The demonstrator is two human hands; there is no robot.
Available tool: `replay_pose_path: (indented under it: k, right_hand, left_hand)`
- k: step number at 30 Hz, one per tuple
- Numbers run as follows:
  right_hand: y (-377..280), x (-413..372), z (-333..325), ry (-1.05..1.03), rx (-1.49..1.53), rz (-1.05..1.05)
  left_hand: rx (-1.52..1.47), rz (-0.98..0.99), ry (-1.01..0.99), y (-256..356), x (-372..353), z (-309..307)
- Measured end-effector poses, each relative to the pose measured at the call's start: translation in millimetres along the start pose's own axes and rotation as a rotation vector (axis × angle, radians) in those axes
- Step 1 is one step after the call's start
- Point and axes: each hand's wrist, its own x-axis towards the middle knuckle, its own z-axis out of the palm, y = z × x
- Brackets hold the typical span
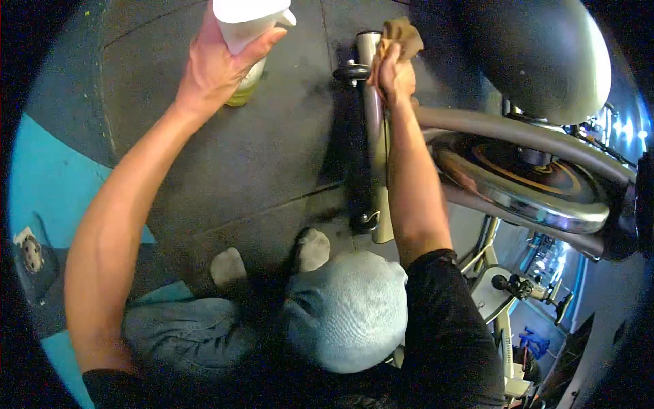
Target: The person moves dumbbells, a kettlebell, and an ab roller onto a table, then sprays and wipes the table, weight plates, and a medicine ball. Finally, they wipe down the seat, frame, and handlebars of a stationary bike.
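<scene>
My left hand (214,68) is wrapped round the neck of a spray bottle with a white top (251,19); yellow-green liquid shows in its lower part. A brown cloth (403,39) is in my right hand (395,75), pressed against the upper end of the metal base bar (373,116) of an exercise bike. A small black wheel (350,72) sticks out from the bar just left of that hand.
The bike's flywheel (524,177) and a rounded grey cover (565,61) stand at the right. Dark floor mats (252,163) lie below, with blue flooring (54,184) at the left. More gym equipment (497,293) is at the lower right.
</scene>
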Motion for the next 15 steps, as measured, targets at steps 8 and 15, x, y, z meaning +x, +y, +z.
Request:
replay_pose_path:
  k: [8,15]
  right_hand:
    - [29,-54,23,-0.033,0.294,-0.271]
    - [82,-132,-8,-0.070,-0.360,-0.971]
  left_hand:
    - [-0.063,0.009,-0.071,0,-3,6]
    - [0.070,0.053,-0.067,-8,-8,3]
